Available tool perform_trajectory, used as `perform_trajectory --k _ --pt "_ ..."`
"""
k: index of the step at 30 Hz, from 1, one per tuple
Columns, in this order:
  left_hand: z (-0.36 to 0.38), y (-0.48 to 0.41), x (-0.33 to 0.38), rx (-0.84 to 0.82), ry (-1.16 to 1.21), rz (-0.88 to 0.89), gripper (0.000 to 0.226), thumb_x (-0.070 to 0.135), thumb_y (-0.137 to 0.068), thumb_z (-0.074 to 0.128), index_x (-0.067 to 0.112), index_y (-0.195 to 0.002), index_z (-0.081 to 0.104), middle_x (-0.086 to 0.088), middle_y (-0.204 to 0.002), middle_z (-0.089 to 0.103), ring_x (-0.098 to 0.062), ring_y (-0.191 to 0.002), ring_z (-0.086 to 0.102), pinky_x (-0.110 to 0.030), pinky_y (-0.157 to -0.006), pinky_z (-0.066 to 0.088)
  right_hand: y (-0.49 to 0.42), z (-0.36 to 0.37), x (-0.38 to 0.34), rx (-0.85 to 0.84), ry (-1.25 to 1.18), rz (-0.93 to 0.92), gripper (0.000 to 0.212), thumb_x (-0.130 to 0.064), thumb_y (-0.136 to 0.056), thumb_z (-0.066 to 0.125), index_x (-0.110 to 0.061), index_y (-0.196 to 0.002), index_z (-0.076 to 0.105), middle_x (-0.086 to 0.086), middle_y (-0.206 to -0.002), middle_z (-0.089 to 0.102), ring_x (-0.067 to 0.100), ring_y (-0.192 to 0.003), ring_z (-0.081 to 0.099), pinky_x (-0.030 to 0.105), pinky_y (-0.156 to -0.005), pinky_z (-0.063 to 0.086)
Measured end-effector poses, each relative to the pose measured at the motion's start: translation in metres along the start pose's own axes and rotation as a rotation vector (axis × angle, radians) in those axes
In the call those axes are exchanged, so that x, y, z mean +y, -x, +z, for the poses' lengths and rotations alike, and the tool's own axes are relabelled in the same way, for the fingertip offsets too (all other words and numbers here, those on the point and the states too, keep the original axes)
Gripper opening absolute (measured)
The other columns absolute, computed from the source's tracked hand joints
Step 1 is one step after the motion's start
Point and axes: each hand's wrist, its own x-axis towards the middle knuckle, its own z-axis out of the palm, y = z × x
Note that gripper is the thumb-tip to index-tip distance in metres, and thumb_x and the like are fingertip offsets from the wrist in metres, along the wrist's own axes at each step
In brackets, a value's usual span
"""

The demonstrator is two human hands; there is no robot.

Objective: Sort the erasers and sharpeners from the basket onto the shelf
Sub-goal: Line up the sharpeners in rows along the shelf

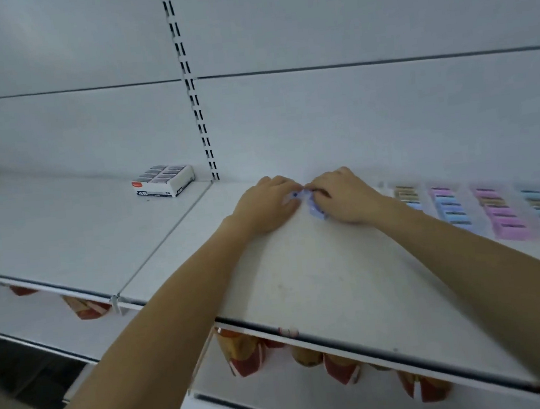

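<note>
left hand (269, 206): fingers curled, pinching the lilac pieces (314, 207) from the left
right hand (343, 198): fingers curled onto the same pieces from the right; the hands meet over them, probably squaring up a new group
pieces: on the shelf (320, 282), far back near the wall; eraser or sharpener, too blurred to tell
rows (499, 213): pastel items lined up just right of the hands; likely the pattern to follow
box (163, 181): erasers, well apart on the left bay, so kinds look kept separate
basket: not in view
</note>
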Motion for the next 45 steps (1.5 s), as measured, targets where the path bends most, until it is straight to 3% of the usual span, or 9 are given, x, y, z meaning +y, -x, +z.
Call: perform_trajectory --k 6,11,15,20,24,29,35,40,45 --pt "-0.003 -0.010 -0.036 0.077 0.137 0.078 0.018 0.023 -0.093 0.049 0.011 -0.104 0.057 -0.006 -0.102 0.060 -0.022 -0.096 0.053 -0.028 -0.074 0.037 -0.009 0.004 -0.011 0.098 -0.074 0.072 0.018 -0.027 -0.086 0.054 -0.018 -0.093 0.067 0.000 -0.090 0.068 0.023 -0.095 0.053 0.031 -0.081 0.045" --pt "-0.005 -0.011 -0.074 0.082 0.283 0.179 0.024 0.018 -0.095 0.046 0.011 -0.117 0.055 -0.008 -0.107 0.063 -0.013 -0.084 0.051 -0.018 -0.073 0.034 -0.015 0.013 -0.044 0.159 -0.044 0.150 0.013 -0.020 -0.087 0.056 -0.017 -0.097 0.063 -0.001 -0.099 0.066 0.020 -0.102 0.046 0.026 -0.081 0.034" --pt "-0.012 -0.009 -0.079 0.209 0.586 0.073 0.031 0.002 -0.095 0.034 0.010 -0.110 0.060 -0.004 -0.090 0.061 0.001 -0.066 0.056 -0.002 -0.063 0.036 -0.011 0.025 -0.070 0.274 -0.103 0.149 0.022 -0.015 -0.088 0.053 -0.014 -0.109 0.059 0.003 -0.107 0.064 0.022 -0.102 0.049 0.034 -0.086 0.042" --pt "-0.016 -0.010 -0.061 0.178 0.880 0.097 0.030 0.004 -0.096 0.033 0.009 -0.107 0.060 0.001 -0.098 0.058 0.010 -0.061 0.057 -0.016 -0.075 0.047 0.007 0.030 -0.094 0.358 -0.125 0.201 0.038 -0.008 -0.085 0.050 -0.018 -0.122 0.053 0.000 -0.110 0.059 0.010 -0.084 0.049 0.028 -0.080 0.042" --pt "-0.020 -0.001 -0.044 0.136 0.919 0.216 0.019 0.007 -0.095 0.045 0.013 -0.103 0.061 0.004 -0.100 0.061 0.010 -0.070 0.061 -0.009 -0.074 0.045 0.034 0.030 -0.098 0.449 -0.124 0.268 0.028 -0.013 -0.086 0.056 -0.016 -0.114 0.060 -0.002 -0.096 0.053 0.008 -0.083 0.047 0.031 -0.083 0.043" --pt "-0.035 0.027 -0.016 0.088 1.011 0.361 0.029 -0.001 -0.089 0.048 0.021 -0.105 0.057 0.003 -0.104 0.060 -0.018 -0.087 0.065 -0.015 -0.076 0.048 0.078 0.026 -0.100 0.445 -0.071 0.351 0.026 -0.009 -0.083 0.058 -0.011 -0.108 0.064 0.006 -0.098 0.055 0.017 -0.087 0.052 0.017 -0.074 0.033" --pt "-0.036 0.045 0.030 -0.033 0.982 0.454 0.035 -0.008 -0.086 0.046 0.012 -0.112 0.058 -0.009 -0.113 0.056 -0.018 -0.086 0.065 -0.007 -0.068 0.043 0.133 0.013 -0.092 0.518 -0.103 0.464 0.031 -0.009 -0.084 0.056 -0.014 -0.115 0.062 0.005 -0.107 0.052 0.012 -0.085 0.050 0.021 -0.083 0.040" --pt "-0.033 0.059 0.087 -0.074 0.980 0.418 0.026 0.004 -0.083 0.064 0.014 -0.106 0.056 -0.007 -0.110 0.059 -0.006 -0.072 0.063 -0.007 -0.062 0.043 0.189 -0.002 -0.073 0.570 -0.129 0.514 0.033 -0.005 -0.085 0.055 -0.012 -0.116 0.061 0.001 -0.107 0.048 0.011 -0.088 0.049 0.018 -0.083 0.041" --pt "-0.025 0.089 0.149 -0.044 0.939 0.441 0.035 0.019 -0.074 0.076 0.027 -0.079 0.042 -0.001 -0.079 0.067 -0.004 -0.061 0.064 -0.017 -0.064 0.047 0.256 -0.016 -0.049 0.611 -0.133 0.483 0.034 -0.001 -0.086 0.053 -0.011 -0.116 0.061 0.003 -0.105 0.055 0.012 -0.093 0.052 0.020 -0.085 0.042"
